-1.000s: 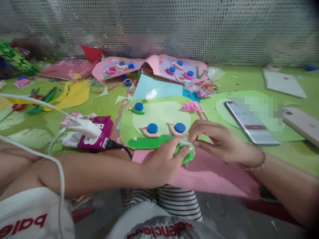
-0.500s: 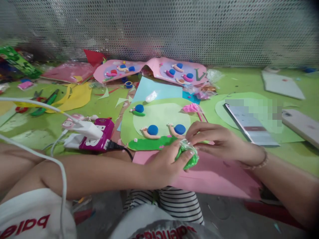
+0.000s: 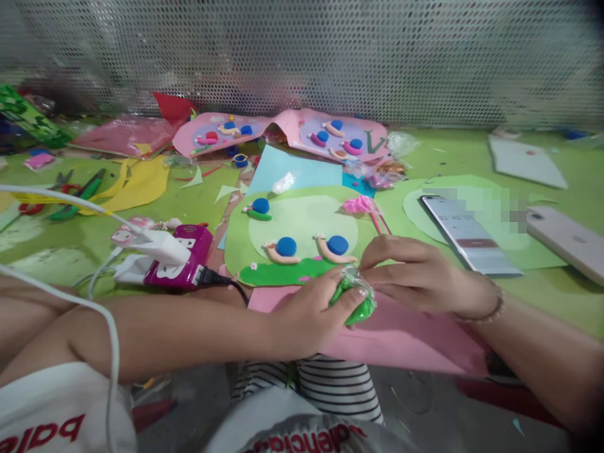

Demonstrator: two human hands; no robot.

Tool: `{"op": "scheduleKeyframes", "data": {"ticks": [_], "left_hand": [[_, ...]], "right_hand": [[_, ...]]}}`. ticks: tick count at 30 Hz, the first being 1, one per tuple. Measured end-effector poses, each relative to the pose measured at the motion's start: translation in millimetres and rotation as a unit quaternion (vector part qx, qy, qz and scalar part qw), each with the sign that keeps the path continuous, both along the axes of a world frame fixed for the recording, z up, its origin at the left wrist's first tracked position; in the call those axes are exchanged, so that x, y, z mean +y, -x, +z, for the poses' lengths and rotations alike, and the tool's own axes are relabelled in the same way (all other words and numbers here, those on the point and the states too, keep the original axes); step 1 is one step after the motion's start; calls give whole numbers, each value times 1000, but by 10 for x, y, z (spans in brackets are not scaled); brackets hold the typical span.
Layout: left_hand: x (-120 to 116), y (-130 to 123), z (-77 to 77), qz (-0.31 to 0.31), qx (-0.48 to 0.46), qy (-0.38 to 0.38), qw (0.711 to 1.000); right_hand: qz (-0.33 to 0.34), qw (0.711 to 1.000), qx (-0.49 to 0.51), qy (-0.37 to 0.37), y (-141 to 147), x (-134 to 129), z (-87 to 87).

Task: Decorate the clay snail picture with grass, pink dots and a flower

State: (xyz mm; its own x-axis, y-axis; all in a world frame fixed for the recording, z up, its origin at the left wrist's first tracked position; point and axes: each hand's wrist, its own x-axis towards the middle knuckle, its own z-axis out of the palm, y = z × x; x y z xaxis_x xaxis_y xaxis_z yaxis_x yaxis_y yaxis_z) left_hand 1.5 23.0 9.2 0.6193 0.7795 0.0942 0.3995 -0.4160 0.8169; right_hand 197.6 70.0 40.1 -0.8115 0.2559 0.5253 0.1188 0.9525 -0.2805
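Note:
Green modelling clay in a clear plastic wrapper is gripped in my left hand, thumb pressed on top. My right hand is beside it, fingertips pinched together at the wrapper's upper edge; what they hold there is hidden. Just beyond both hands lies a green paper card with a lighter green oval. It carries clay snails with blue shells, a dark green clay strip and a pink clay piece. Under my hands is a pink paper sheet.
At left are a purple power strip with white cables, green-handled scissors and yellow paper. Two phones rest at right. Behind stand a pink card with clay snails and a perforated metal panel.
My right hand has shifted slightly, its fingers still close to the wrapper. My left hand keeps hold of the green clay. The whole view has moved a little.

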Motion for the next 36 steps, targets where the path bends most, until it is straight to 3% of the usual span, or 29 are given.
{"op": "scheduleKeyframes", "data": {"ticks": [2,5,10,17,24,36], "left_hand": [[-7,0,17,18,-33,52,998],[-23,-2,19,21,-80,109,991],[-37,-10,3,37,-125,123,984],[-57,-15,52,44,-104,177,978],[-81,-12,-6,27,-76,189,979],[-50,-11,29,28,-77,179,980]], "right_hand": [[3,1000,-1,-19,-5,-20,-1],[6,1000,18,19,0,-34,3],[-16,999,20,47,-3,-7,40],[-19,997,18,73,26,-38,17],[18,994,13,106,63,-72,-34],[20,986,0,167,9,-9,70]]}}
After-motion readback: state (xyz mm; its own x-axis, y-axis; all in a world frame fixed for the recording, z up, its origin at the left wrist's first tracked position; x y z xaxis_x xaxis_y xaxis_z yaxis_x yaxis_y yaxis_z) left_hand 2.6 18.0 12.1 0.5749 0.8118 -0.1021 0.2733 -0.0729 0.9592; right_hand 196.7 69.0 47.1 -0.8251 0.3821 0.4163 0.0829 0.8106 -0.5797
